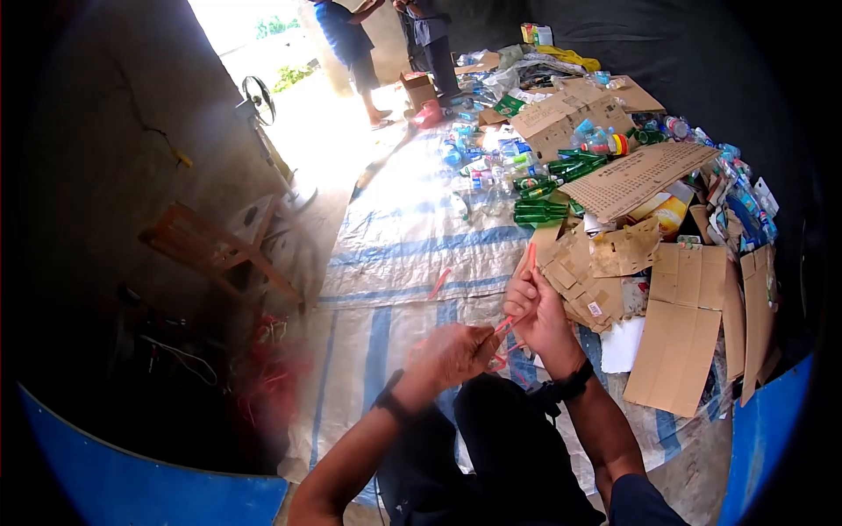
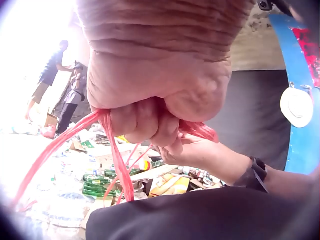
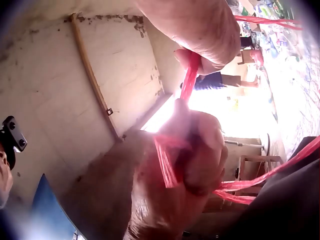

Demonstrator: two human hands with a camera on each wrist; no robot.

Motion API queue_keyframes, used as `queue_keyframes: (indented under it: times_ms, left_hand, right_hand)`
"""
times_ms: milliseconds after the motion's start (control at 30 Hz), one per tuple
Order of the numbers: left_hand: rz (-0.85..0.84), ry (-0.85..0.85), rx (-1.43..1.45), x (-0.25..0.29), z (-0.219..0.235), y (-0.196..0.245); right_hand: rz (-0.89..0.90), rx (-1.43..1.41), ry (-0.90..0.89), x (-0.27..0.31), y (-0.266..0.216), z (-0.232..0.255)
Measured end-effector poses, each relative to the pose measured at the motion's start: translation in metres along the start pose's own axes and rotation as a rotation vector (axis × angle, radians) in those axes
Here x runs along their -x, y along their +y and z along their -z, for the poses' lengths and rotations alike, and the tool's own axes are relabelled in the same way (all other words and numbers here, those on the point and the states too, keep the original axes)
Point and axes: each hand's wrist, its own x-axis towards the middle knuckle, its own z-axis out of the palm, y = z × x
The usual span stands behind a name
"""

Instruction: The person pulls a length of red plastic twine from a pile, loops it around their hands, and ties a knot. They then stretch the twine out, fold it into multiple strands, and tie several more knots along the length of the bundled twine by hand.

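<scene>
Pink-red plastic twine (image 2: 120, 170) runs through both hands. In the head view the left hand (image 1: 452, 355), fingers curled, grips it low over the knees; the right hand (image 1: 537, 309) pinches it slightly higher and to the right, with an end sticking up above the fingers. In the left wrist view the left hand (image 2: 150, 95) is a closed fist around the twine, strands hanging below. A short taut length of twine (image 3: 189, 82) joins the hands in the right wrist view, between the right hand (image 3: 205, 35) and the left hand below.
Flattened cardboard (image 1: 680, 324), green bottles (image 1: 539, 211) and plastic bottles are heaped at the right on a striped sheet (image 1: 395, 254). A wooden chair (image 1: 219, 245) and a fan (image 1: 257, 101) stand left. Two people (image 1: 351, 44) are at the back. Blue panels flank both sides.
</scene>
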Motion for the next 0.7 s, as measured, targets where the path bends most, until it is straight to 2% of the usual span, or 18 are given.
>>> queue_keyframes:
  times_ms: [67,133,200,267,300,467,533,633,700]
  left_hand:
    - [-0.054,0.028,-0.043,0.004,-0.001,-0.001]
    - [-0.024,0.032,-0.074,0.009,-0.002,-0.005]
    - [0.006,0.036,-0.104,0.014,0.001,-0.009]
    - [-0.054,0.075,-0.13,0.017,0.007,-0.013]
    - [-0.052,0.074,-0.127,0.02,0.009,-0.017]
    - [-0.102,0.013,-0.182,0.038,0.019,-0.031]
    - [-0.105,0.014,-0.181,0.044,0.028,-0.025]
    - [-0.114,0.032,-0.178,0.053,0.037,-0.026]
    - [-0.112,0.039,-0.165,0.06,0.042,-0.031]
  right_hand:
    - [0.038,0.0,0.017,0.002,-0.006,0.001]
    - [0.077,-0.057,0.093,0.005,-0.014,0.002]
    - [0.096,-0.068,0.068,0.003,-0.026,0.019]
    - [0.131,-0.089,0.121,0.002,-0.04,0.034]
    - [0.192,-0.06,0.202,0.003,-0.045,0.038]
    - [0.177,-0.071,0.136,0.02,-0.091,0.084]
    - [0.283,0.01,0.313,0.03,-0.107,0.103]
    - [0.316,0.032,0.359,0.049,-0.133,0.12]
    - [0.34,0.055,0.423,0.064,-0.142,0.113]
